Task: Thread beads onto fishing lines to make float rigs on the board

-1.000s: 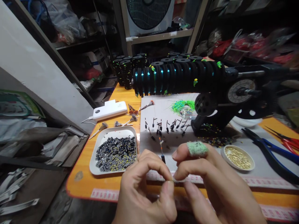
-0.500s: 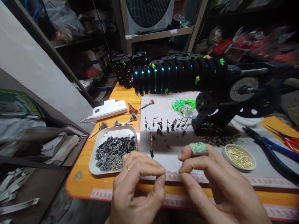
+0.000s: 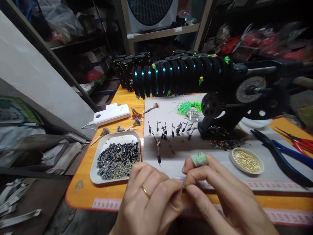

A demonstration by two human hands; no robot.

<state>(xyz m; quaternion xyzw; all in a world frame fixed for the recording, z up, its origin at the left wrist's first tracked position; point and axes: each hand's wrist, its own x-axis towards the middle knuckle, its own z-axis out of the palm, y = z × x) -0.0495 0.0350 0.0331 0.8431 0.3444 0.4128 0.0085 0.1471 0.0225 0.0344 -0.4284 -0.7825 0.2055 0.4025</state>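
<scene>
My left hand [image 3: 151,199], with a gold ring, is closed at the front edge of the work board, its fingertips curled in. Close beside it, my right hand [image 3: 220,192] pinches thumb against finger; another finger wears a green wrap [image 3: 199,159]. Whatever lies between the fingertips of either hand is too fine to make out. Just beyond them hangs a small black weight [image 3: 159,159] below orange and light beads. Several more small black pieces [image 3: 172,133] dangle in a row under a long black ribbed roller [image 3: 181,78] on a machine.
A white tray [image 3: 92,169] of black and grey tubes stands left, a round dish [image 3: 262,171] of gold pieces right. Blue-handled pliers [image 3: 281,160] and red-handled pliers [image 3: 299,143] lie far right. Behind the tray are brushes [image 3: 99,136] and a white power bank [image 3: 111,116].
My left hand has turned over, its back now facing me, and moved right to close up against the right hand. The right hand keeps its pinch. The whole view has shifted slightly.
</scene>
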